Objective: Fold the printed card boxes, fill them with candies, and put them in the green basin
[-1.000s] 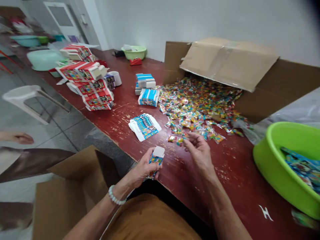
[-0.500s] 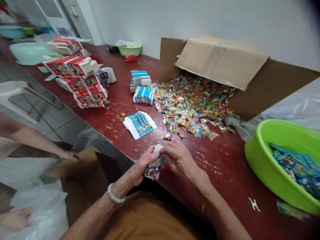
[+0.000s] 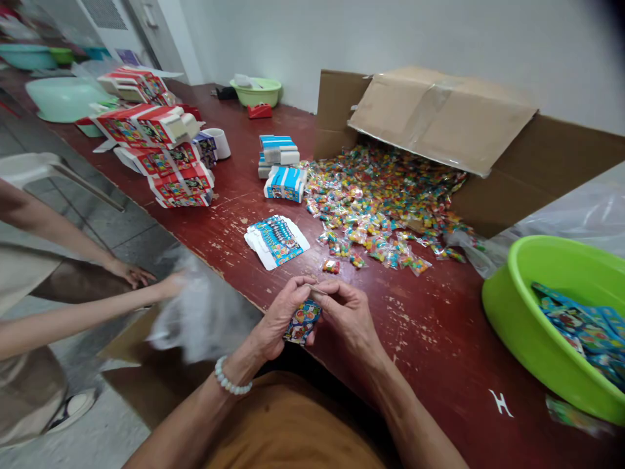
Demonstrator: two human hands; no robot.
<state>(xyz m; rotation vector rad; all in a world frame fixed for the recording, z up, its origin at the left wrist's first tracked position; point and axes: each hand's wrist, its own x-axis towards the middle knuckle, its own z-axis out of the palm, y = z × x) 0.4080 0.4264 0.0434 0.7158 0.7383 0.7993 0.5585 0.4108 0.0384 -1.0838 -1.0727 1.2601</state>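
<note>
Red, scuffed paint covers the long table (image 3: 439,365). At far left, a co-worker's hand (image 3: 168,286) holds a plastic bag (image 3: 200,312) over a carton (image 3: 156,387); half a second earlier the bag is low at the left edge. The left hand (image 3: 279,319) curls around a small box (image 3: 303,319) at the table's near edge. The right hand's (image 3: 349,316) thumb and fingers pinch its top, covering the white flap visible earlier. Beyond lie candy packets (image 3: 385,195); rightmost stands a green tub (image 3: 502,312).
</note>
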